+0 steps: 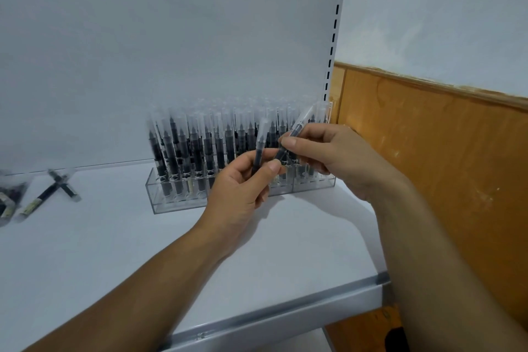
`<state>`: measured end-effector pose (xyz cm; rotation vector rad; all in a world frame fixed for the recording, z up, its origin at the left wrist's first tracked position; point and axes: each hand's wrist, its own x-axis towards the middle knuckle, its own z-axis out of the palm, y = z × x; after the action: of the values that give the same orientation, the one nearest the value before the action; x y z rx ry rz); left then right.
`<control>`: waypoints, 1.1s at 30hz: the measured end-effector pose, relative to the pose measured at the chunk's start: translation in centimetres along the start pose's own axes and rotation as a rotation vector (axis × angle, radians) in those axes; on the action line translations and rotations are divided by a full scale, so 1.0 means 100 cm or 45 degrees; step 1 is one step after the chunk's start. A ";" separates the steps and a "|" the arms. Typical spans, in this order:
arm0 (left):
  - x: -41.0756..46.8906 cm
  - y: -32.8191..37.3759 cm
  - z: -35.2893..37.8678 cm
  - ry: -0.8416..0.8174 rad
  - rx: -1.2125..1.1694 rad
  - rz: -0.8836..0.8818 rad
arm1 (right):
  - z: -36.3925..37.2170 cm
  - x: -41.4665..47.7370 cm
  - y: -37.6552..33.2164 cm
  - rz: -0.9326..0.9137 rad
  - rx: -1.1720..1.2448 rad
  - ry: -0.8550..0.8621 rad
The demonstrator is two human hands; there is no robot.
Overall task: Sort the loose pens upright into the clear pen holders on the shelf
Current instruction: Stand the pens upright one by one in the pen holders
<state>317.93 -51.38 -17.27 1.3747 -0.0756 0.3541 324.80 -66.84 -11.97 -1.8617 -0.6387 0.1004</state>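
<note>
The left hand (243, 183) is gripping a black pen (260, 141) between its thumb and curled fingers, holding it nearly upright with the clear cap on top. Just beside it, the right hand (328, 151) is pinching a second pen (298, 128) between thumb and fingertips, tilting it so that its clear cap is leaning up and to the right. Whether the two pens are touching cannot be told.

Both hands are hovering in front of the clear pen holders (171, 198), which are sitting side by side toward the back right corner of the shelf (114, 251). The holders are carrying crowded rows of standing pens (200, 146), dark barrels down and clear caps up, somewhat blurred.

Well apart from the holders, the loose pens (51, 191) are lying near the left edge of the shelf, two of them crossing each other. A white back panel (143, 66) is rising behind the shelf, and a wooden wall panel (428, 151) is showing past its right edge.
</note>
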 end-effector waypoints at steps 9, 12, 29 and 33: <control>0.002 0.000 -0.002 -0.029 -0.010 -0.109 | -0.024 0.016 0.011 -0.161 0.133 0.969; 0.002 -0.001 -0.002 -0.044 -0.044 -0.143 | -0.028 0.021 0.026 -0.202 -0.256 1.008; 0.000 0.000 -0.002 -0.081 -0.025 -0.119 | -0.030 0.031 0.042 0.169 -0.839 0.469; 0.001 0.000 -0.002 -0.073 -0.024 -0.122 | -0.032 0.022 0.038 0.223 -0.826 0.408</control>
<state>318.02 -51.19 -17.32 1.3647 -0.0602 0.2338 329.25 -69.40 -13.63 -2.4860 -0.2946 -0.3234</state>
